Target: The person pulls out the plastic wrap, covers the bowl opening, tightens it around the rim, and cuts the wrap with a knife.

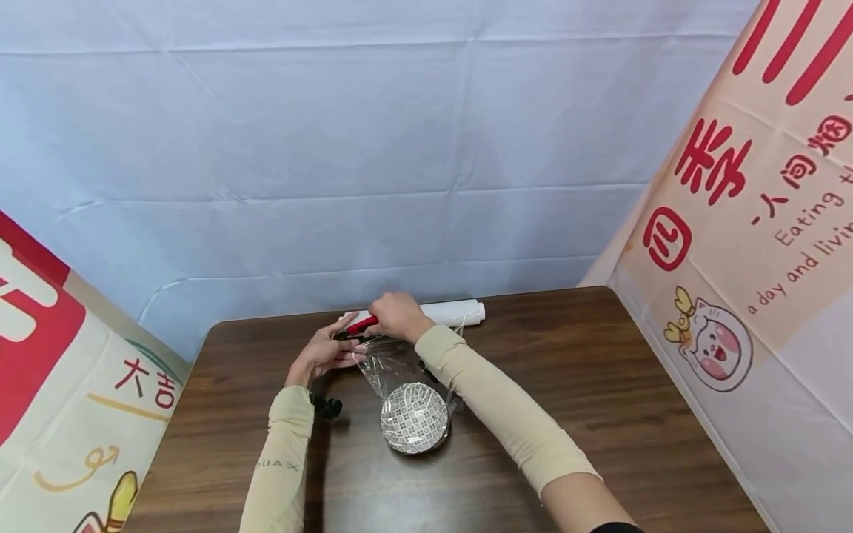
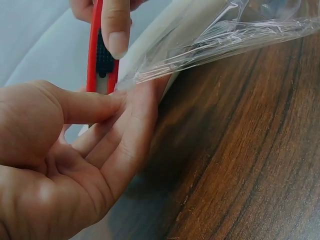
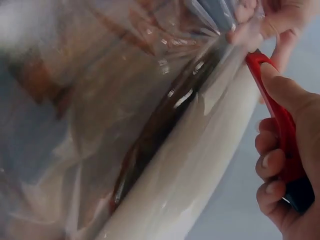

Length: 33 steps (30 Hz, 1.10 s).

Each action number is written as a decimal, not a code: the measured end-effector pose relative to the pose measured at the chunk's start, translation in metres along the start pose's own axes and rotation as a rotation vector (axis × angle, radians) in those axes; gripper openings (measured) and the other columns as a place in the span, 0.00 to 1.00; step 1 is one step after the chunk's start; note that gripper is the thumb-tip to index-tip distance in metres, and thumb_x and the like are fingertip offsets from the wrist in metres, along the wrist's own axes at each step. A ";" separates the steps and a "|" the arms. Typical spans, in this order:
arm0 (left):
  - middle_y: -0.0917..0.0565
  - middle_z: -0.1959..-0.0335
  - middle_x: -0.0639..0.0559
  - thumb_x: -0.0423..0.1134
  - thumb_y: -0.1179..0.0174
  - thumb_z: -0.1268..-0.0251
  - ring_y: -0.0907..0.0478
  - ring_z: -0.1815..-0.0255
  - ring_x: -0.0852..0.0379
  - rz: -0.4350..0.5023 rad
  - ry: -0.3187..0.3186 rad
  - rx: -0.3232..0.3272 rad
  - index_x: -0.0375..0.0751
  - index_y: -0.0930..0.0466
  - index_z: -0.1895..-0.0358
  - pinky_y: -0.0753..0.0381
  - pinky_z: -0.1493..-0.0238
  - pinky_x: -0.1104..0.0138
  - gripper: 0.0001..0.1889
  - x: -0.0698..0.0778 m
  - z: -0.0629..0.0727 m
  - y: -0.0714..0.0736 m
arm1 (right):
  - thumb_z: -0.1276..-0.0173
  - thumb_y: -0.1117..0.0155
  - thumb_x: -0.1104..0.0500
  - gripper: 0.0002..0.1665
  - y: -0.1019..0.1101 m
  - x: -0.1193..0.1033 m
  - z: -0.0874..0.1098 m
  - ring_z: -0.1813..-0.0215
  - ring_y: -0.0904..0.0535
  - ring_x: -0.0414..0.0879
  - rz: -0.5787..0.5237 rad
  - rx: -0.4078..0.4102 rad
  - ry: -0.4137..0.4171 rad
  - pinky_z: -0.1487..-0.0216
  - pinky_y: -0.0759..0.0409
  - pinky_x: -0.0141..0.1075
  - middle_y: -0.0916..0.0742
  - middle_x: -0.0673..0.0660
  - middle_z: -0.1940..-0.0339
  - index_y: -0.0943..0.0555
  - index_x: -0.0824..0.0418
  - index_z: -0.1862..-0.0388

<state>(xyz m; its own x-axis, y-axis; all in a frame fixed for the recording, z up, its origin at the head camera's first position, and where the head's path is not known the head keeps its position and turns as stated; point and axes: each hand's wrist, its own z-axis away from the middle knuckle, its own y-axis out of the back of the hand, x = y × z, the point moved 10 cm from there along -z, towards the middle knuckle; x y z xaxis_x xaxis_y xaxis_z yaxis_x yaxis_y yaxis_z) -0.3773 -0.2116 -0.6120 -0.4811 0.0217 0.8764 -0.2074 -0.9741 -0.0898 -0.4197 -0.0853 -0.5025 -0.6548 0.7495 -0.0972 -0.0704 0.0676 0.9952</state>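
Near the table's back edge, my left hand [image 1: 324, 351] pinches the gathered edge of clear plastic wrap [image 2: 225, 50] between thumb and fingers. My right hand [image 1: 397, 317] grips a red utility knife [image 3: 278, 112], its thumb lying along the handle by the black slider. The knife's front end is right at the left fingertips and the bunched wrap. Behind the hands lies a white roll of plastic wrap [image 1: 453, 312], partly covered by the right hand. From there the film stretches forward over a round patterned bowl [image 1: 415, 418], which stands between the forearms.
The brown wooden table [image 1: 600, 400] has its back edge close to a pale cloth backdrop [image 1: 320, 148]. Printed cloth panels [image 1: 753, 244] hang at the right and left. A small black wrist camera [image 1: 326, 406] sits on the left wrist.
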 end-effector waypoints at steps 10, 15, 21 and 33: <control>0.07 0.62 0.44 0.27 0.46 0.20 0.07 0.66 0.53 -0.030 0.004 0.002 0.70 0.46 0.16 0.07 0.54 0.58 0.41 0.000 0.002 -0.001 | 0.39 0.22 0.34 0.21 0.020 0.023 0.008 0.71 0.20 0.46 0.000 0.027 0.041 0.65 0.19 0.42 0.12 0.48 0.74 0.11 0.49 0.71; 0.07 0.60 0.43 0.27 0.46 0.20 0.07 0.64 0.53 -0.028 -0.006 -0.010 0.69 0.45 0.16 0.07 0.54 0.59 0.40 0.002 0.002 -0.004 | 0.36 0.25 0.33 0.24 0.010 0.016 0.004 0.71 0.21 0.45 0.007 0.015 0.060 0.67 0.20 0.42 0.15 0.47 0.75 0.16 0.50 0.73; 0.07 0.59 0.41 0.27 0.46 0.20 0.07 0.64 0.53 -0.031 -0.009 -0.029 0.69 0.45 0.16 0.07 0.52 0.58 0.40 0.002 0.001 -0.006 | 0.35 0.27 0.32 0.24 0.006 0.015 0.004 0.72 0.22 0.44 0.009 -0.015 0.052 0.68 0.21 0.39 0.15 0.47 0.75 0.17 0.50 0.73; 0.10 0.60 0.42 0.30 0.50 0.17 0.09 0.65 0.54 -0.078 -0.056 -0.033 0.63 0.51 0.14 0.07 0.57 0.61 0.38 0.009 0.002 -0.009 | 0.39 0.22 0.35 0.21 0.027 0.046 0.017 0.73 0.26 0.42 0.075 -0.084 0.074 0.69 0.25 0.38 0.18 0.45 0.77 0.16 0.49 0.74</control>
<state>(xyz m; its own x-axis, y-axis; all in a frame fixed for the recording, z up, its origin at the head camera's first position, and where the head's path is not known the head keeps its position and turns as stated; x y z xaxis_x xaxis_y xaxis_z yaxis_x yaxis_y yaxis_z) -0.3782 -0.2035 -0.6023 -0.4145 0.0832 0.9062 -0.2703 -0.9621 -0.0353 -0.4385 -0.0379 -0.4802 -0.7141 0.6996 -0.0261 -0.0802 -0.0446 0.9958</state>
